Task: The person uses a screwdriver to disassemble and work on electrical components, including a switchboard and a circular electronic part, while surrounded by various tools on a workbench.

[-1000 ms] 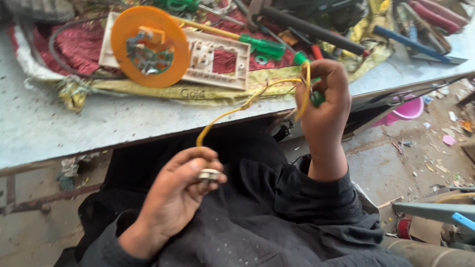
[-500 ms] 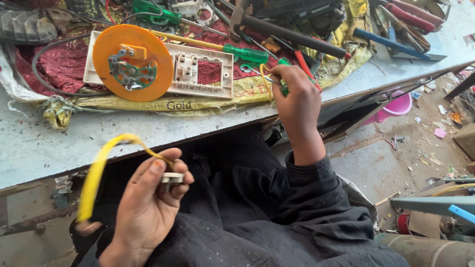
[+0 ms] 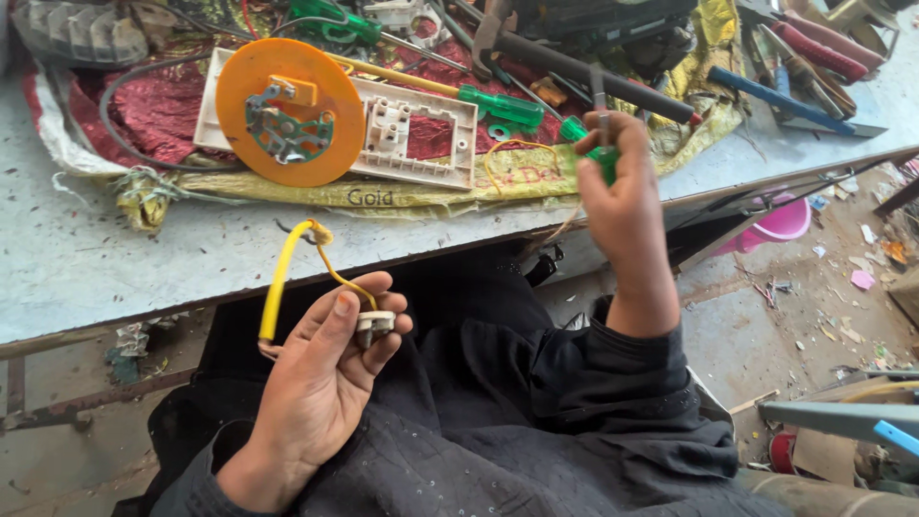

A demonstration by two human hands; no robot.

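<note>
Since half a second earlier, the left hand [image 3: 321,383] kept pinching the small white plastic plug [image 3: 375,323] with its yellow wire [image 3: 278,282], while the right hand [image 3: 622,206], fingers clasping a green-handled screwdriver [image 3: 601,144], had risen above the desk [image 3: 115,258].

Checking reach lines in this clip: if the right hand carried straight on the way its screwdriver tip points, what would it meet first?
The right hand holds a green screwdriver pointing up and away over the bench. Its first contact would probably be the dark hammer handle lying just beyond the tip, though depth is hard to judge here.

I am watching through a single head-worn camera that is looking steeply down from close above the lap, facing forward over both hands [image 3: 325,373] to the cluttered surface [image 3: 86,268], with floor showing at the right.
</note>
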